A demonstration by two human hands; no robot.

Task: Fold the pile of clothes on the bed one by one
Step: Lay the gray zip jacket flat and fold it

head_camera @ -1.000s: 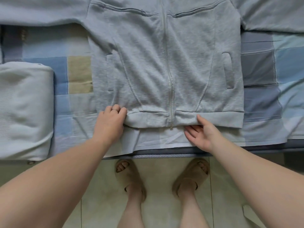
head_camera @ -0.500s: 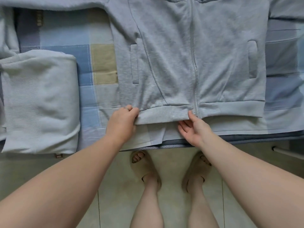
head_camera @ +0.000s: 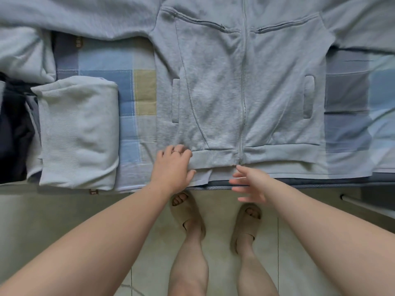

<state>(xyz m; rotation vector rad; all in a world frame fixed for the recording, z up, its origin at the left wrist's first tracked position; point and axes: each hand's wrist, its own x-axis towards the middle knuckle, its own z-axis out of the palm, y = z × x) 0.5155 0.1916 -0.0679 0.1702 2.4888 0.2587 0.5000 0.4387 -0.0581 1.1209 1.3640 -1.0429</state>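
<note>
at the far left i see a dark garment, then a folded pale ribbed knit, soft and blocky, lying on the checked blue and tan bedsheet. a small brown tag at the bed edge carries letters i can't read. the grey fleece zip hoodie lies flat, front up, sleeves spread, ribbed hem at the near edge. my left hand, wearing a ring, presses knuckles-up on the hem's left corner, fingers curled over the fabric. my right hand hovers beside the zip's end, fingers spread, blurred, holding nothing.
</note>
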